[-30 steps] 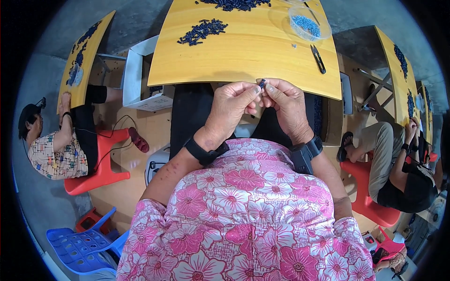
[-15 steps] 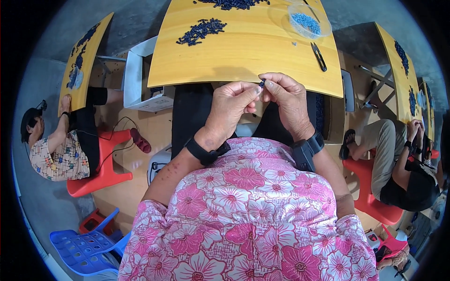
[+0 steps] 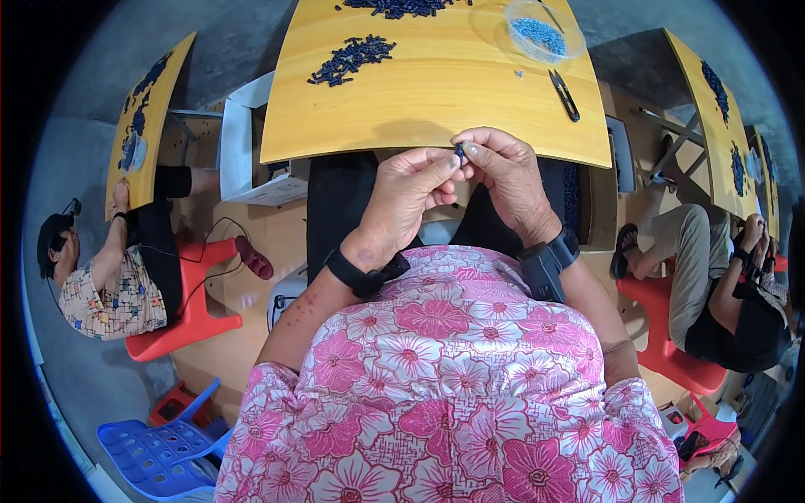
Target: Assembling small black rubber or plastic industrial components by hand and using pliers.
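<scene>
Dark small part pinched btwn left hand & right hand, just off table edge.

Pink floral short-sleeved top, black bands on both wrists

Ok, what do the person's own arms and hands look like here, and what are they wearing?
Both hands are bare, no gloves. The left hand has a black band on its wrist; the right hand has a black band with a bulkier block. Forearms are uncovered; short sleeves of a pink and white flowered top end near the elbows.
</scene>
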Action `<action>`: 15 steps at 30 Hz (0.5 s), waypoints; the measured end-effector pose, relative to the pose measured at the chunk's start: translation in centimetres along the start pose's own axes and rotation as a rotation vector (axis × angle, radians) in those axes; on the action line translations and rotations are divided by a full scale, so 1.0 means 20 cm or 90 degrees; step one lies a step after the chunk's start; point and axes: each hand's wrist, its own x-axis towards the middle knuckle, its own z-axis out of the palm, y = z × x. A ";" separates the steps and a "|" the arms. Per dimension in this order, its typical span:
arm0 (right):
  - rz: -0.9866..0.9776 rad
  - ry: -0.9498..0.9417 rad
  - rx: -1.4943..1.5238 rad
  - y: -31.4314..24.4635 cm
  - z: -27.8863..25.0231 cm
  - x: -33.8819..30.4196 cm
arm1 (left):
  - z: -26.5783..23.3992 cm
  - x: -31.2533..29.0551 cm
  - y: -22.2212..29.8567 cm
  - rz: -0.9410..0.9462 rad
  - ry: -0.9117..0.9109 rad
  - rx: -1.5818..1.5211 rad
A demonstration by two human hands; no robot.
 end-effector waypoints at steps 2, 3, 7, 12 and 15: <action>0.010 0.002 -0.006 0.00 0.00 0.00 | -0.02 0.01 -0.01 -0.004 -0.008 -0.007; 0.010 0.003 -0.006 0.00 0.00 0.00 | -0.02 0.01 -0.01 -0.006 -0.015 -0.015; -0.003 -0.007 -0.006 0.00 -0.01 0.00 | -0.03 0.01 -0.01 -0.009 -0.018 -0.015; 0.001 -0.001 -0.014 0.00 -0.01 0.00 | -0.04 0.02 -0.02 -0.006 -0.041 -0.033; 0.004 0.001 -0.007 0.01 -0.01 0.00 | -0.04 0.02 -0.02 -0.011 -0.040 -0.035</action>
